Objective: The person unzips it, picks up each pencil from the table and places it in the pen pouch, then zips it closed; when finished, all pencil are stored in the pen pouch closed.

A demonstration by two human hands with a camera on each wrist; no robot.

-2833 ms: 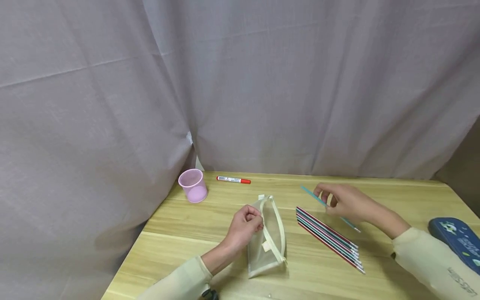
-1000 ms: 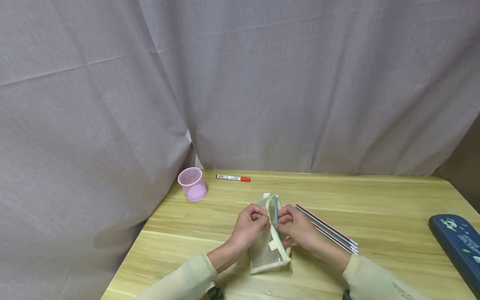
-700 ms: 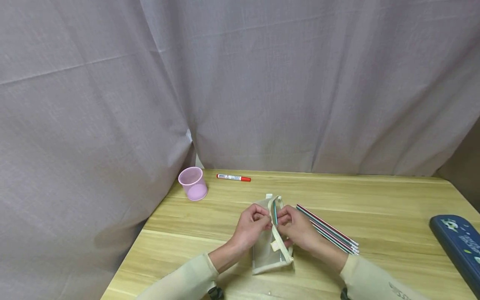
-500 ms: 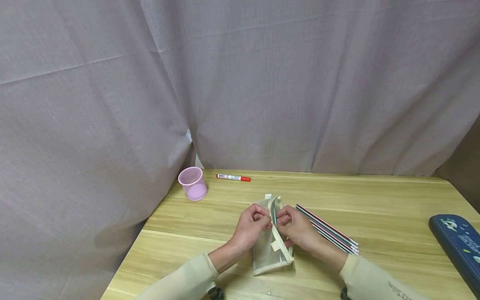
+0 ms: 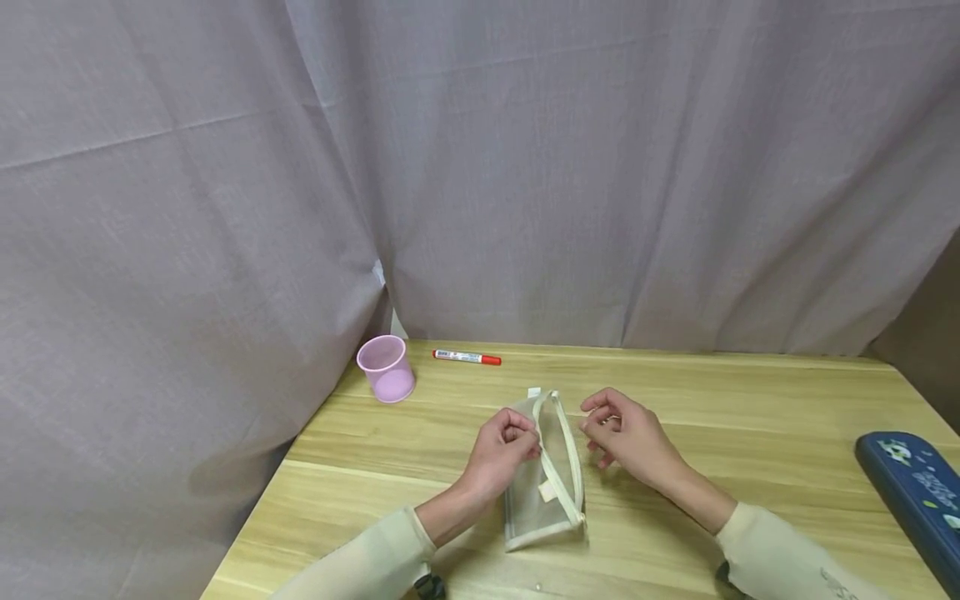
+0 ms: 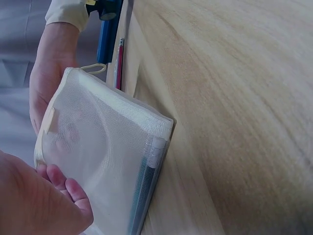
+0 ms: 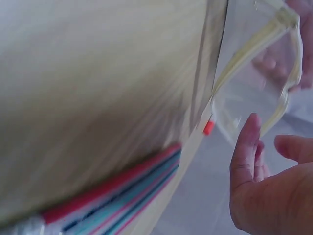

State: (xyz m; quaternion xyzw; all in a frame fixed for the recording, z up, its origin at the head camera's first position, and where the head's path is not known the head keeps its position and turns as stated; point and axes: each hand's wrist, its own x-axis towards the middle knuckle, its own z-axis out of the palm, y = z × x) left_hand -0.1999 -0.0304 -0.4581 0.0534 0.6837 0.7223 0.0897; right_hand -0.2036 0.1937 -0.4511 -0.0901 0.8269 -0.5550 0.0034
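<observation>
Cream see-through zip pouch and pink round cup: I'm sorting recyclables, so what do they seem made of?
The cream see-through zip pouch looks like matte synthetic mesh: a fine weave shows in the left wrist view. The pink round cup is perhaps matte plastic or painted metal: even colour, firm rim.

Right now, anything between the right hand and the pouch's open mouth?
Nothing visible: in the head view, only a gap separates the right hand from the pouch. The left hand grips the mouth's opposite edge, off that path.
</observation>
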